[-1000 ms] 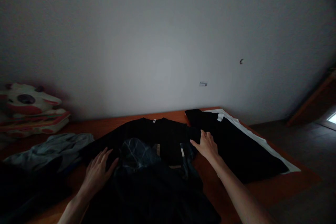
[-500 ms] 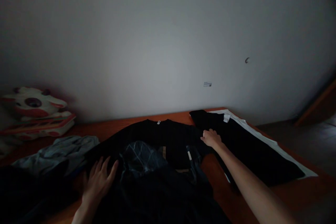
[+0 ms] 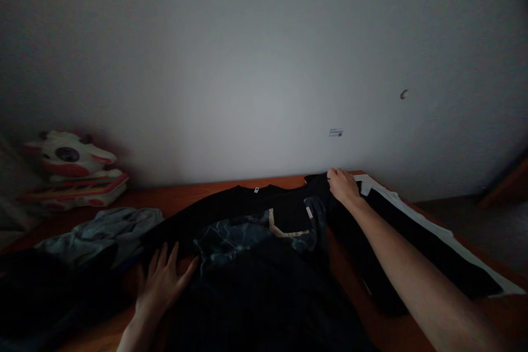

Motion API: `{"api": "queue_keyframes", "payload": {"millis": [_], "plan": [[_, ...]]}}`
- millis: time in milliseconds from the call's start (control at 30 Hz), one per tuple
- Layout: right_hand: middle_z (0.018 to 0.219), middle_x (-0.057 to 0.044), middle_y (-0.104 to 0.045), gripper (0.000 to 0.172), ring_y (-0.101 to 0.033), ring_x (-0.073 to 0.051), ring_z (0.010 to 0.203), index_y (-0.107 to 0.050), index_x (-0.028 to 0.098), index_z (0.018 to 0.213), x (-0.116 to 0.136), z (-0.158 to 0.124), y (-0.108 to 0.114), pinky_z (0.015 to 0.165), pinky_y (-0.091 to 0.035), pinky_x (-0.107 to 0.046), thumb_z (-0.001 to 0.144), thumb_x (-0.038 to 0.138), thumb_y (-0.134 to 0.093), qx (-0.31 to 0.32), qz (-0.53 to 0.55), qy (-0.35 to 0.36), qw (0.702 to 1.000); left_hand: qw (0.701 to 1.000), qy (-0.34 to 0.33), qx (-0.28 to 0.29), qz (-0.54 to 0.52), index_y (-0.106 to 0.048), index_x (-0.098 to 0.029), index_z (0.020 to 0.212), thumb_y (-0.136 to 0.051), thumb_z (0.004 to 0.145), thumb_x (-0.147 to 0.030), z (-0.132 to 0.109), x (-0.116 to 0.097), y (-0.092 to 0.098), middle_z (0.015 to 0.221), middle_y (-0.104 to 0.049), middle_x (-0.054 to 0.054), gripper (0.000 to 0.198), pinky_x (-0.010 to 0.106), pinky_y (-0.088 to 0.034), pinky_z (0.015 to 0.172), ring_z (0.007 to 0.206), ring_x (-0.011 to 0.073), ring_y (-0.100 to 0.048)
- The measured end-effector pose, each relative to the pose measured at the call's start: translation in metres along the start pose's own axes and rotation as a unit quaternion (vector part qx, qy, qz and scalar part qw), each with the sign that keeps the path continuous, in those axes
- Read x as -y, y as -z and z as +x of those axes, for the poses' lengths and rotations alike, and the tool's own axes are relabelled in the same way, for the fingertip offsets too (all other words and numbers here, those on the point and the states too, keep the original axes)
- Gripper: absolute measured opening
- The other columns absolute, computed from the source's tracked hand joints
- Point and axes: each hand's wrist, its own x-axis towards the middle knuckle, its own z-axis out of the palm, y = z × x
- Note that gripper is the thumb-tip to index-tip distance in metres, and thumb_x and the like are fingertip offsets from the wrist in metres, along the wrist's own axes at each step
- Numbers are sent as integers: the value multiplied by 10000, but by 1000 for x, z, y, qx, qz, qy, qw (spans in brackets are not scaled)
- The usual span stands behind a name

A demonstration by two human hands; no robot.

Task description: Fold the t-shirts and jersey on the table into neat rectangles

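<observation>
A black shirt lies spread, with a small white label at its neckline. Its right-hand sleeve runs to my right hand, whose fingers are closed on the cloth. My left hand rests beside the other sleeve, fingers spread, touching the dark cloth's edge. In front of the shirt lies a dark blue patterned garment with a light-edged opening; its lower part is too dark to make out. Under and beside my right forearm is a flat black garment with white cloth along its far side.
A crumpled grey-blue garment and dark clothing lie at the left. Behind them stands a cow-shaped toy keyboard. A wall with a small sticker and a hook rises behind the wooden surface.
My right hand has moved away and slightly right, drawing the black sleeve toward the wall. The patterned garment's upper edge lies flatter, its light-edged opening more exposed. My left hand stays spread.
</observation>
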Motion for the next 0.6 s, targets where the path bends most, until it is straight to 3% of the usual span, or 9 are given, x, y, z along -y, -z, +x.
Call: {"api": "queue_keyframes", "payload": {"millis": [67,167,267,333,433,533,600], "plan": [[1285,-261,-561,271,-524,-364,1227,-585,95,1191,8,-11,-5,949,-381,-447,962,99,-440,-25,-23,-5,999,1000,7,-17,-4,-475,-136,1471,-432,833,-620,0,-1,1,1573,-395,237,803,674,-199,1142,1468,426,-314],[1219,-189,-593,189,-566,-336,1143,-640,155,1105,29,-43,-22,893,-426,-411,952,203,-540,-26,-13,61,998,995,-44,-75,-40,-543,-166,1402,-406,888,-511,-2,-6,12,1530,-469,199,634,625,-303,1115,1402,382,-431],[1079,-109,-633,156,-611,-270,1039,-648,209,1027,49,-86,-44,845,-454,-341,957,324,-570,-19,72,127,989,981,-157,-60,-98,-700,-235,1069,-409,927,-509,-9,-15,28,1185,-708,112,425,465,-483,972,1096,278,-656],[1028,-86,-642,158,-628,-244,982,-632,218,978,51,-116,-57,850,-461,-329,970,343,-537,-21,125,143,982,971,-202,-26,-122,-701,-249,916,-476,903,-584,-17,-20,37,967,-733,66,404,383,-539,850,910,236,-691],[994,-84,-660,207,-654,-247,956,-604,223,956,33,-155,-69,824,-476,-330,983,387,-481,4,171,105,980,966,-223,-36,-122,-698,-260,988,-619,801,-653,-29,-22,46,957,-730,44,443,349,-565,809,881,230,-698],[941,-90,-692,292,-693,-256,900,-604,221,904,4,-184,-68,776,-480,-330,981,460,-454,97,207,54,972,964,-232,-55,-115,-707,-288,1026,-699,726,-663,-41,-21,48,1013,-740,34,481,345,-576,828,924,243,-710],[912,-85,-710,346,-699,-255,894,-613,225,860,-11,-201,-60,793,-477,-327,965,520,-467,160,254,56,952,964,-236,-38,-119,-726,-308,954,-687,753,-632,-48,-23,46,984,-748,20,383,326,-579,809,912,238,-720]]}}
